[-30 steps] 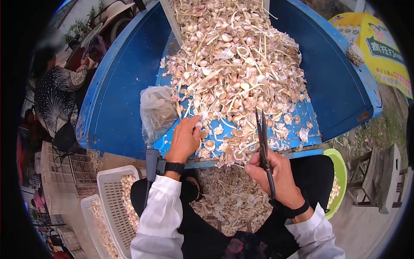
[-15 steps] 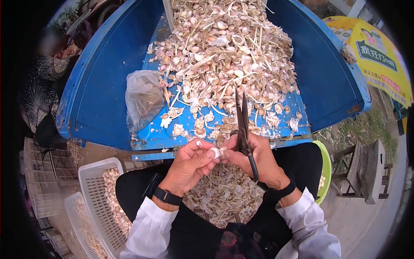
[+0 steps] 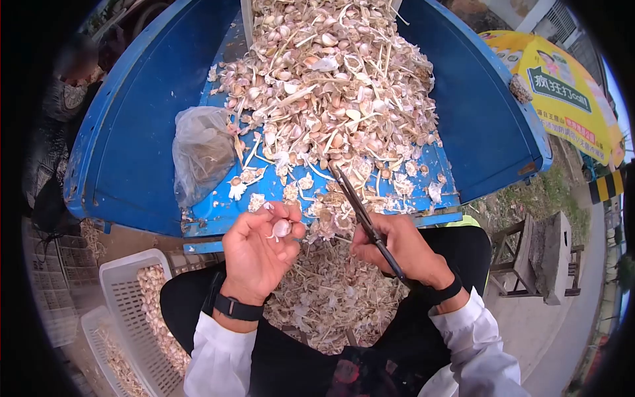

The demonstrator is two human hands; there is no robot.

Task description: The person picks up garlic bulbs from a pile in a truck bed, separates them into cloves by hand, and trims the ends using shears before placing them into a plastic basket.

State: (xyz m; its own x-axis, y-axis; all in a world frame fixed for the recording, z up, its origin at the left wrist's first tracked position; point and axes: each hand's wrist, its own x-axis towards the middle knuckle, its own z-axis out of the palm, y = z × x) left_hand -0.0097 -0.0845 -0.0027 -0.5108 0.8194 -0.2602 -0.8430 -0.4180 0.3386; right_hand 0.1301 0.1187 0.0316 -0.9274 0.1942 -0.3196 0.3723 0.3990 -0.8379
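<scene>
A single head-worn camera looked steeply down, close over the lap, facing forward onto the blue metal cart bed (image 3: 132, 132).

The garlic heap (image 3: 331, 79) runs past the top edge. The scissors' (image 3: 364, 221) handles are buried inside the right hand (image 3: 397, 248). The clear plastic bag (image 3: 202, 152) is too cloudy to show its contents. A person (image 3: 59, 99) at far left is blurred and cut by the lens rim, as is the lower white basket (image 3: 109, 357)

Bright soft daylight, faint shadows, strong fisheye warp, black vignetted corners
</scene>
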